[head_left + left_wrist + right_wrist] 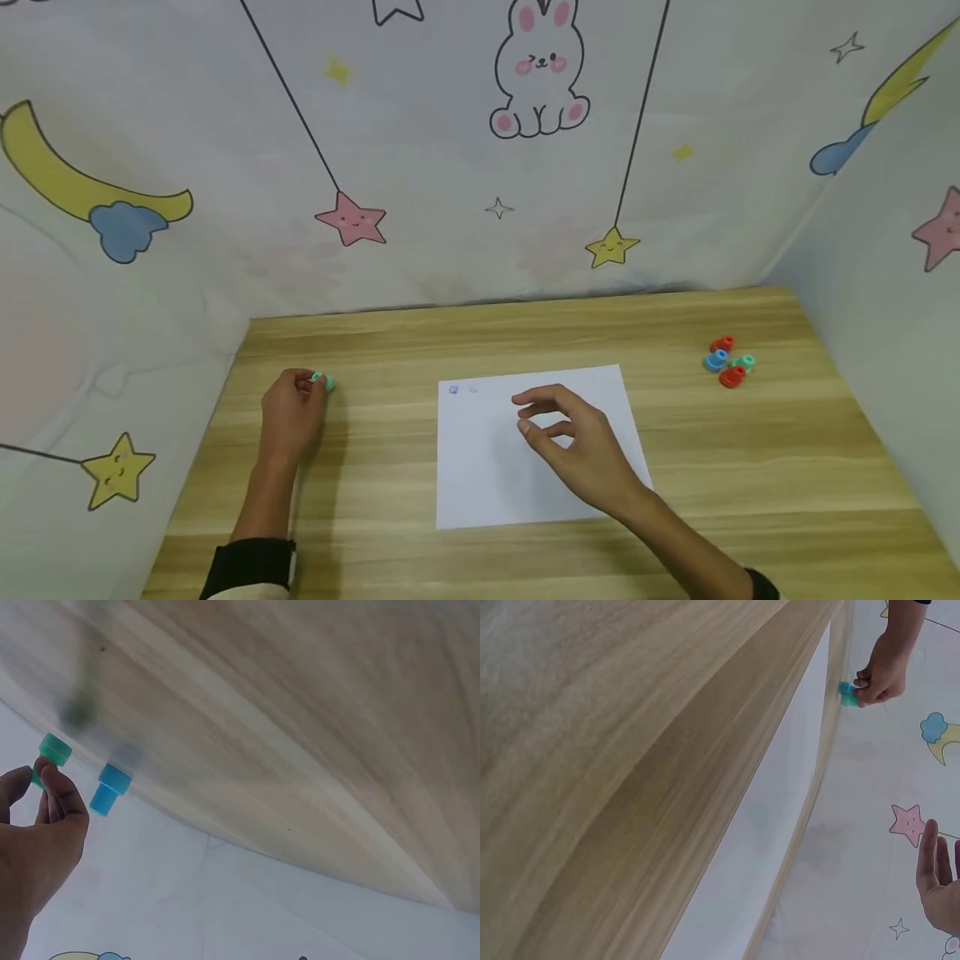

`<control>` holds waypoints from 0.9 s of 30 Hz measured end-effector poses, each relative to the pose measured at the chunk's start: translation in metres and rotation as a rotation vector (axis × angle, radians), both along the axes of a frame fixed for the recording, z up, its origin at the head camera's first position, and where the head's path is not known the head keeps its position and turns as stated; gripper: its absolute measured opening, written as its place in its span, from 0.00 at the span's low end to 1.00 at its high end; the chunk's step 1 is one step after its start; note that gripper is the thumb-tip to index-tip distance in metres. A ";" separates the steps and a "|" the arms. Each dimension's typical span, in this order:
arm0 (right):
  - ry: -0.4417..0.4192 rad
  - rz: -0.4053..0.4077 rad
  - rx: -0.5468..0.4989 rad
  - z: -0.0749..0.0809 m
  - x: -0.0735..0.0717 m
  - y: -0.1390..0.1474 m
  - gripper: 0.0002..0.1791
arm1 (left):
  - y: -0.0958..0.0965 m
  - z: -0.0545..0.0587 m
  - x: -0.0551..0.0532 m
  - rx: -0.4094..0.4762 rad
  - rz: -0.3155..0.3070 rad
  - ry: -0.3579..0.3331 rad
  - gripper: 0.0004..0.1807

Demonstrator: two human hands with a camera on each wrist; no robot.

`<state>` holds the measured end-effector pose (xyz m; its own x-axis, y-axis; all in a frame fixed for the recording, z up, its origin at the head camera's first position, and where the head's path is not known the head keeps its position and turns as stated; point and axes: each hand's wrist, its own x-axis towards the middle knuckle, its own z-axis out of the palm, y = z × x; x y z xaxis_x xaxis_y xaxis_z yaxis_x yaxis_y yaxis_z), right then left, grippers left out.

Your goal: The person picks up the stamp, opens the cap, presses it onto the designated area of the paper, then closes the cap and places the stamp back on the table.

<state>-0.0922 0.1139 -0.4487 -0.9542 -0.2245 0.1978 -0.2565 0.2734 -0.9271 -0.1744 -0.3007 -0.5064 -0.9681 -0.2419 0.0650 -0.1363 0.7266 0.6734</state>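
My left hand (291, 410) is at the left side of the table, pinching a small green stamp (55, 750) by its narrow handle. Right beside that hand a blue stamp (111, 787) stands on its wide end; the hand covers it in the head view. Over the white sheet of paper (487, 467) hovers my right hand (581, 446), its fingers loosely bent, with nothing in them. Near the paper's top left corner are a purple print (453, 389) and a fainter print (473, 390).
At the table's right side several stamps stand in a cluster, including a red stamp (732, 377), a blue stamp (716, 360) and a green stamp (744, 363). A printed white cloth (450, 275) hangs around the back and sides of the wooden table (750, 467).
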 end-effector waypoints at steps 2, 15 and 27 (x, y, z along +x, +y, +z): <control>-0.002 -0.010 0.000 0.000 0.000 0.001 0.15 | -0.001 0.000 0.000 -0.001 -0.018 -0.012 0.23; -0.014 -0.017 0.007 -0.002 0.000 0.002 0.13 | -0.003 -0.002 0.006 -0.029 -0.050 -0.020 0.27; 0.019 -0.047 0.014 -0.003 -0.002 0.012 0.14 | 0.061 0.045 0.055 0.019 -0.101 0.180 0.24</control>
<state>-0.0940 0.1258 -0.4518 -0.9599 -0.1821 0.2133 -0.2607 0.2985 -0.9181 -0.1197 -0.2395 -0.4612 -0.9607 -0.1468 0.2355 0.0604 0.7177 0.6938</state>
